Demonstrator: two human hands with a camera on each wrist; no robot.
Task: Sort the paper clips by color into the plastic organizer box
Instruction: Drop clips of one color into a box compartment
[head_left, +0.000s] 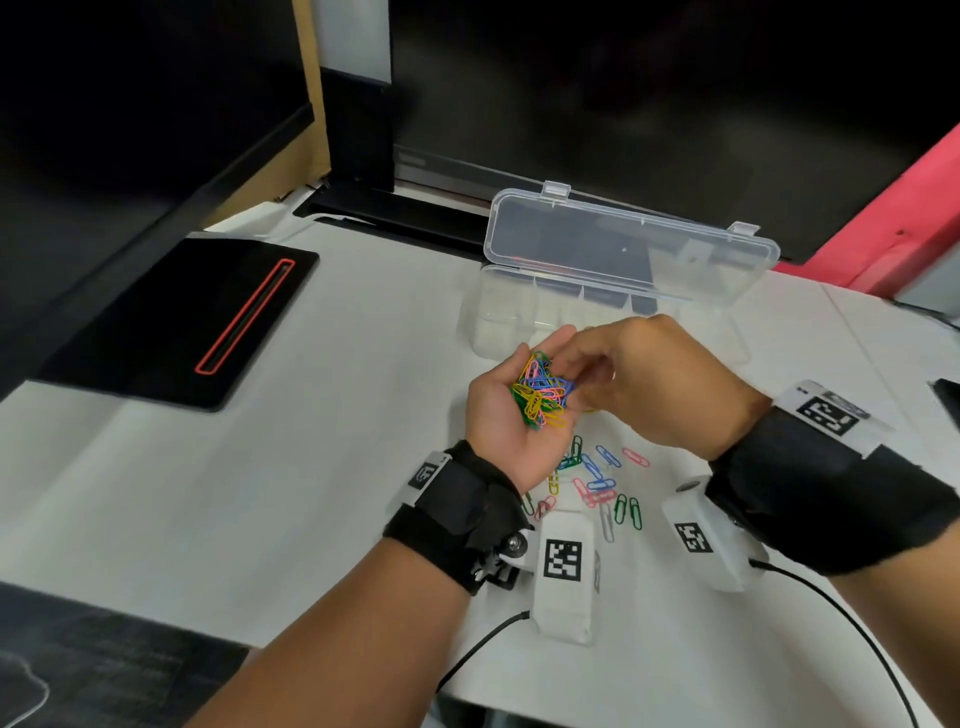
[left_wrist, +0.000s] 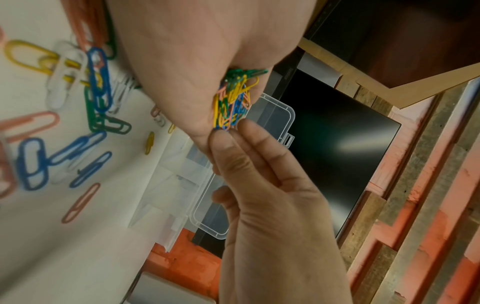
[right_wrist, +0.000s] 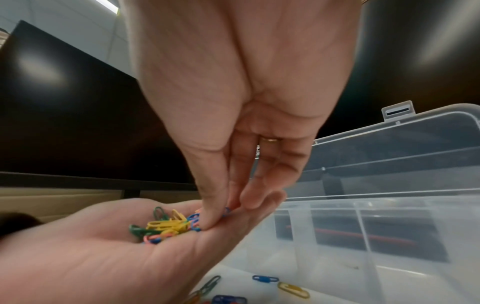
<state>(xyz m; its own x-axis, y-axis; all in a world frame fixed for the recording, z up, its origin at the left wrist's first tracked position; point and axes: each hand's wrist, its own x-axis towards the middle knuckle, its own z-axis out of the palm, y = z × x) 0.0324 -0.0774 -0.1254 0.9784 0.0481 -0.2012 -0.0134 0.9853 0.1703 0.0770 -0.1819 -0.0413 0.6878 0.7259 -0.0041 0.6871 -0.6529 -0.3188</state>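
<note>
Paper clips in palm: a mixed heap (head_left: 540, 392) of yellow, green, blue and pink clips lies in the cupped left palm, held above the worktop just in front of the organizer box.
Left hand: the left hand (head_left: 511, 410) is turned palm up, fingers gently curved around the heap to cradle it.
Right hand: the right hand (head_left: 649, 379) reaches in from the right, thumb and fingertips (right_wrist: 207, 218) pressed together into the edge of the heap, pinching at a blue clip (right_wrist: 227, 211); a ring shows on one finger.
Loose clips: more clips (head_left: 597, 483) lie scattered on the worktop below the two hands, in blue, pink, green, yellow and white, several overlapping.
Organizer box: the clear plastic box (head_left: 498, 322) stands on the worktop just beyond the hands, lid (head_left: 628, 244) swung up and back, dividers splitting it into compartments; the compartments in view hold no clips.
Worktop: white surface (head_left: 260, 467), with a black pad (head_left: 176, 322) marked by a red outlined slot well to the left.
Behind: a dark monitor screen (head_left: 623, 93) rises past the box.
</note>
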